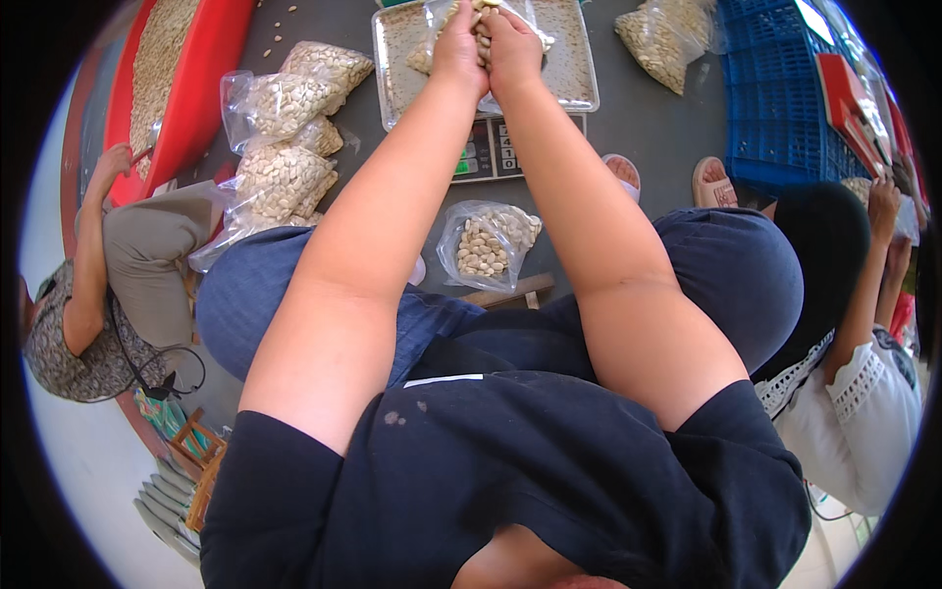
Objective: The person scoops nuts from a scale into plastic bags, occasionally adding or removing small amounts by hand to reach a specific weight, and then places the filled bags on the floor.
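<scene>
My left hand (458,49) and my right hand (516,47) are close together at the top, with fingers curled around a heap of pale pumpkin seeds (483,27). They are over a clear plastic bag (429,47) of seeds, lying on a silver weighing tray (391,93). Part of the bag is hidden by my hands. Below the tray, the scale's display panel (487,153) shows between my forearms. Nearer to me, between my knees, a small clear bag of pumpkin seeds (488,245) stands with its mouth gathered loosely.
Several filled seed bags (287,177) are piled at left, beside a red tub (201,74) of seeds where a person's hand (110,169) rests. Another seed bag (653,51) lies at right, near blue crates (780,98). A second person's hands (885,208) work at far right.
</scene>
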`<state>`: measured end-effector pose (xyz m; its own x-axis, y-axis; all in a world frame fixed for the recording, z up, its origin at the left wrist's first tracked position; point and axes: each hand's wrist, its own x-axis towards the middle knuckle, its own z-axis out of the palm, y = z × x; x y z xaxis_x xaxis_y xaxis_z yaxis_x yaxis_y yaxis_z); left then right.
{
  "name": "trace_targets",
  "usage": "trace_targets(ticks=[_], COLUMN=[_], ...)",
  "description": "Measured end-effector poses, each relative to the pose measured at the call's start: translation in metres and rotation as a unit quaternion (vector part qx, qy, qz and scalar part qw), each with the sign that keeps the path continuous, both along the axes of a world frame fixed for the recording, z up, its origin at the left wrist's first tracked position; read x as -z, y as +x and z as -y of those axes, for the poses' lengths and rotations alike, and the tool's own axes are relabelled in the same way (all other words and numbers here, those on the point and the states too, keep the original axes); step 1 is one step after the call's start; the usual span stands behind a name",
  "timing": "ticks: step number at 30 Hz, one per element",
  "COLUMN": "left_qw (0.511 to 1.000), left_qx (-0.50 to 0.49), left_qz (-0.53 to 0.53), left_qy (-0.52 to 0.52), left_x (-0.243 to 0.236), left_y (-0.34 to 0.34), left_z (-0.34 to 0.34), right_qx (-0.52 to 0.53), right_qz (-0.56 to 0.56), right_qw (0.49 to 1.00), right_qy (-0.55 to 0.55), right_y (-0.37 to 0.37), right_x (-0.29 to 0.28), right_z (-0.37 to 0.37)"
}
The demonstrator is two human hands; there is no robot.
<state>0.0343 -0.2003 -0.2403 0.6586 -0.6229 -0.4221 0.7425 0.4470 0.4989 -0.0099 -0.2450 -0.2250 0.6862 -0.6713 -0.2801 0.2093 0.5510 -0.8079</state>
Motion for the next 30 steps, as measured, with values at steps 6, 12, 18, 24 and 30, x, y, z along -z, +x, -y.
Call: trace_targets(ticks=[6,12,18,24,30], left_qw=[0.992,0.987,0.977,0.974,0.952], left_qx=[-0.111,-0.096,-0.11,-0.207,-0.097], left_qz=[0.058,0.131,0.18,0.023,-0.166], left_qy=[-0.002,-0.003,0.004,0.091,0.238], left_x=[-0.014,-0.027,-0.077,-0.021,0.059], left_y=[-0.011,-0.025,-0.064,-0.132,-0.178], left_z=[0.007,0.003,-0.032,-0.124,-0.163], right_qx=[-0.034,0.019,0.053,-0.084,-0.141], right_qz=[0.098,0.1,0.081,-0.131,-0.259], right_qw=[0.994,0.995,0.995,0.982,0.95], right_qy=[0.033,-0.018,-0.026,-0.103,0.1], right_y=[-0.007,-0.011,-0.047,-0.112,-0.16], right_x=[0.0,-0.013,-0.065,-0.024,0.07], right_z=[0.005,-0.004,-0.039,-0.123,-0.161])
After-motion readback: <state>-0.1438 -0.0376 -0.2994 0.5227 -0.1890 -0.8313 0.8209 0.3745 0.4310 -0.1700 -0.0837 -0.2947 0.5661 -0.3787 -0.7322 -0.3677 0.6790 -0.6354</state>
